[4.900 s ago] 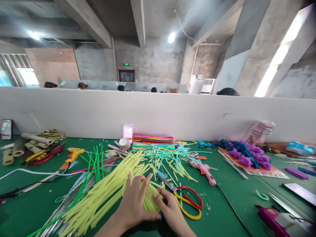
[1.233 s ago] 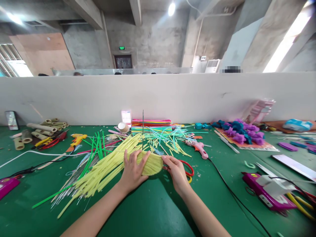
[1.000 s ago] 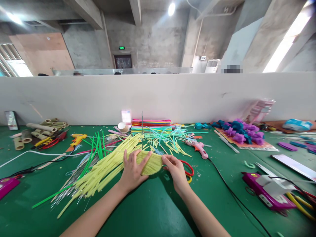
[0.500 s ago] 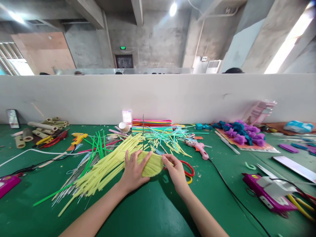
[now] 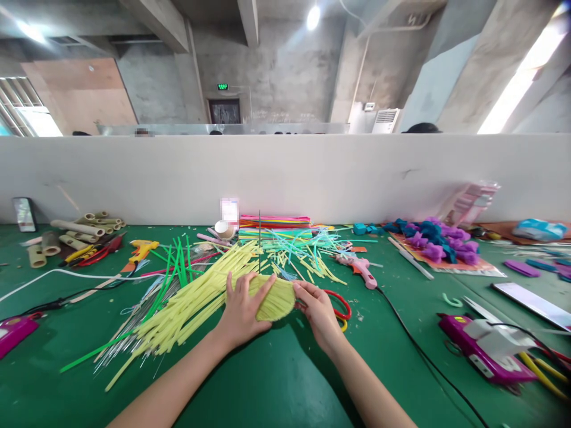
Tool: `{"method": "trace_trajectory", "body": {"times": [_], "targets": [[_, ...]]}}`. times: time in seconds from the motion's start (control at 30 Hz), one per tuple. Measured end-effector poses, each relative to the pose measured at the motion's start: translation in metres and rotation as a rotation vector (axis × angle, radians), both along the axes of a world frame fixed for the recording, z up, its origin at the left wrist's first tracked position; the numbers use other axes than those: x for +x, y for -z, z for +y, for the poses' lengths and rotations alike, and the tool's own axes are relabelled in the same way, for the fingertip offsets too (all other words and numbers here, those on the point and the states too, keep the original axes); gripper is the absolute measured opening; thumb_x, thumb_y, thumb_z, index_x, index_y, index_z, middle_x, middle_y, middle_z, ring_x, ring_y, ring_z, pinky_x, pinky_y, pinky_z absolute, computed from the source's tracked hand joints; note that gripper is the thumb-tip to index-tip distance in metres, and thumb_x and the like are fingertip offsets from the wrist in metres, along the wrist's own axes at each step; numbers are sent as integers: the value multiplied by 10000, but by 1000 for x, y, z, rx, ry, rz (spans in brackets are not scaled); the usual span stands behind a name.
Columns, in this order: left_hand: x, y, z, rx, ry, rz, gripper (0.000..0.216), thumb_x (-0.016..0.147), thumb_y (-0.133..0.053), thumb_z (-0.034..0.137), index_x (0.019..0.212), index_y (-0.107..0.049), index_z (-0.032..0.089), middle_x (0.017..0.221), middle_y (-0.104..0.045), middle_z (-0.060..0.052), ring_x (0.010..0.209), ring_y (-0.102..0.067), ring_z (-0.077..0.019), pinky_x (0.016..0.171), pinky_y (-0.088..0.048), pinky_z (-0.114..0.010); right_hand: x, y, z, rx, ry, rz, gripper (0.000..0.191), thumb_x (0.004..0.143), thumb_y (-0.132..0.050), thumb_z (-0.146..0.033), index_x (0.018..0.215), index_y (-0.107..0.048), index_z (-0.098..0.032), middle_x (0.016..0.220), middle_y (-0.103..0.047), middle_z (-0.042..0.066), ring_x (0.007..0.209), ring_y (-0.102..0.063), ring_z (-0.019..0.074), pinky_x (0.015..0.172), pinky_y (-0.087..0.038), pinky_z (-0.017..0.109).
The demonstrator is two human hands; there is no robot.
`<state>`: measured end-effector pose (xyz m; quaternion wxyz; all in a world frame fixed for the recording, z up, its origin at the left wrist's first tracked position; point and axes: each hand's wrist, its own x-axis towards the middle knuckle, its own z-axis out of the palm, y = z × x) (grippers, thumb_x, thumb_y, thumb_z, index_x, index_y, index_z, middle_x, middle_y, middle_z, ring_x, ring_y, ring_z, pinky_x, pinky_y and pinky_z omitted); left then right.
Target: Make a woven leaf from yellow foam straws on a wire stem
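A rounded yellow-green piece made of pipe cleaners laid side by side is held low over the table between my hands. My left hand grips it from the left, fingers across its face and the thumb along its lower edge. At its right upper edge, my right hand pinches with thumb and forefinger. A thin dark wire stands upright just behind the piece; its lower end is hidden. Loose yellow pipe cleaners lie in a heap beside and under my left hand. Red-and-yellow-handled scissors lie partly hidden behind my right hand.
A pink glue gun and its black cord lie to the right, near a magenta power strip. Leftward are a yellow glue gun, green pipe cleaners and bamboo pieces. A white partition rises behind.
Both hands stay almost in place on the yellow piece. The right fingers have curled slightly closer at its edge, and the piece has shifted very little.
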<state>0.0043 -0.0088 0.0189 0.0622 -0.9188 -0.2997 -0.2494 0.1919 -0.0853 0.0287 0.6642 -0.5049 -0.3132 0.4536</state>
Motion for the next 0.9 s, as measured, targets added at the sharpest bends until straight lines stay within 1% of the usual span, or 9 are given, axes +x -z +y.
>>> {"method": "trace_trajectory", "body": {"times": [0.1,0.17,0.3,0.4,0.5,0.6,0.67,0.8,0.9], "targets": [[-1,-4,-1,-72,50,-14,946,713,-615,745,1499,-353,288,1343,-446,-170,1297,-370,-409,1080,-16,-732,0,1,1,-31,-16,16,383,692,-786,-496,881,-734,-167,844,-736,62,777,-664,195,676,-511,262],[-1,-5,-2,-153,100,-34,909,717,-573,785,1456,-432,276,1373,-437,-168,1316,-358,-416,1097,-50,-719,0,3,1,-61,-30,12,375,674,-807,-479,860,-736,-161,797,-732,58,756,-664,190,647,-507,250],[4,-4,-2,-386,233,-139,585,942,-432,590,1416,-462,247,1395,-498,-122,1317,-421,-294,1145,-253,-534,-3,5,0,-100,-88,15,353,650,-830,-447,822,-738,-153,751,-721,54,711,-664,184,624,-519,258],[6,-3,1,-498,262,-252,420,1028,-310,411,1323,-541,221,1247,-617,-97,1178,-547,-228,1051,-405,-418,-7,3,-1,-89,-139,26,342,665,-823,-440,838,-745,-156,781,-724,55,720,-669,173,644,-527,254],[4,-9,6,-507,245,-298,373,1028,-329,359,1118,-653,197,1017,-665,-76,982,-613,-212,897,-482,-360,-10,-3,-4,-70,-178,34,345,663,-830,-437,838,-746,-151,823,-731,68,733,-678,171,640,-524,241],[0,-17,8,-513,255,-287,342,1019,-373,357,1008,-677,200,917,-665,-51,896,-623,-197,821,-489,-323,-13,-9,-6,-55,-203,35,362,660,-835,-437,853,-744,-145,840,-735,79,732,-685,174,640,-523,242],[-2,-20,8,-521,270,-281,315,1013,-399,364,1016,-674,211,927,-673,-42,898,-628,-191,815,-487,-309,-14,-11,-7,-50,-207,29,360,671,-831,-435,864,-743,-144,847,-736,80,732,-685,173,642,-524,242],[-4,-16,10,-497,271,-211,335,1020,-366,376,1169,-620,217,1061,-678,-64,997,-620,-206,884,-473,-339,-14,-8,-7,-62,-180,17,343,688,-820,-439,856,-731,-153,850,-734,73,717,-689,165,622,-522,233],[-6,-12,12,-477,284,-128,376,982,-430,469,1187,-617,215,1097,-684,-78,1034,-611,-235,944,-451,-392,-12,-3,-5,-75,-143,23,357,685,-814,-464,844,-711,-162,839,-728,62,687,-695,165,605,-531,241]]}}
